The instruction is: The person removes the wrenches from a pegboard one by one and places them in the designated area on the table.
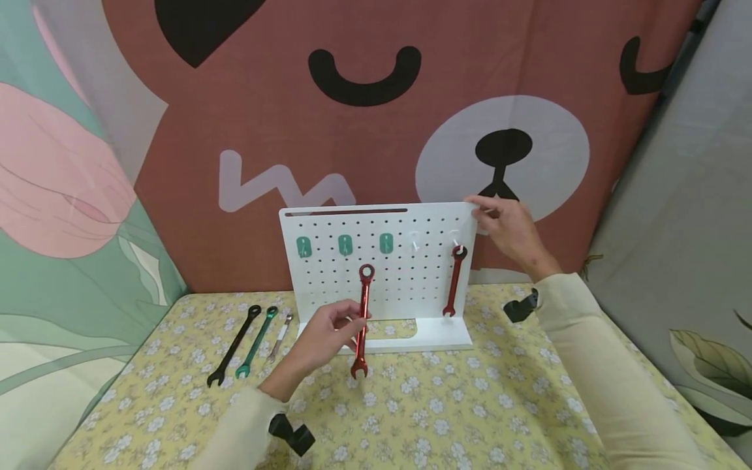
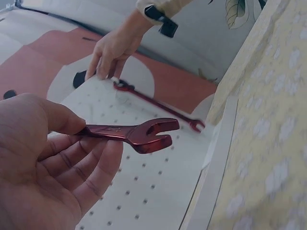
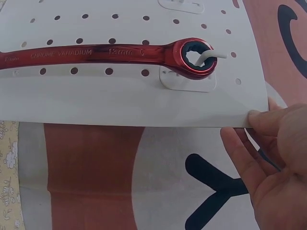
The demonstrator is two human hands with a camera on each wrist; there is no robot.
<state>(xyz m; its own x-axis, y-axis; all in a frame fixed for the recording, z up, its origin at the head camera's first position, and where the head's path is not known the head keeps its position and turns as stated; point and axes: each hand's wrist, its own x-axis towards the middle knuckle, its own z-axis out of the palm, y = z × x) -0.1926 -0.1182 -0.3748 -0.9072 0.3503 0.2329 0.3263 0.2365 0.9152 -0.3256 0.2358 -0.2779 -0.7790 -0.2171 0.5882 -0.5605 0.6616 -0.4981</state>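
Observation:
My left hand (image 1: 329,333) pinches a red combination wrench (image 1: 363,313) by its shaft between thumb and fingers. The wrench stands upright in front of a white pegboard (image 1: 364,287), ring end up and open jaw down. At the board's upper right corner, my right hand (image 1: 510,230) pinches the edge, with the thumb (image 3: 268,122) on the front face. Another red wrench (image 3: 110,55) hangs by its ring end from a white hook (image 3: 213,54) near that corner; its shaft reads "CHROME VANADIUM".
Left of the board lie a black wrench (image 1: 235,346), a green wrench (image 1: 256,343) and a small silver wrench (image 1: 280,337) on the flowered tablecloth (image 1: 411,418). Green hooks (image 1: 345,245) and a clear hook (image 1: 414,241) line the board's upper part. A printed curtain (image 1: 264,117) hangs behind.

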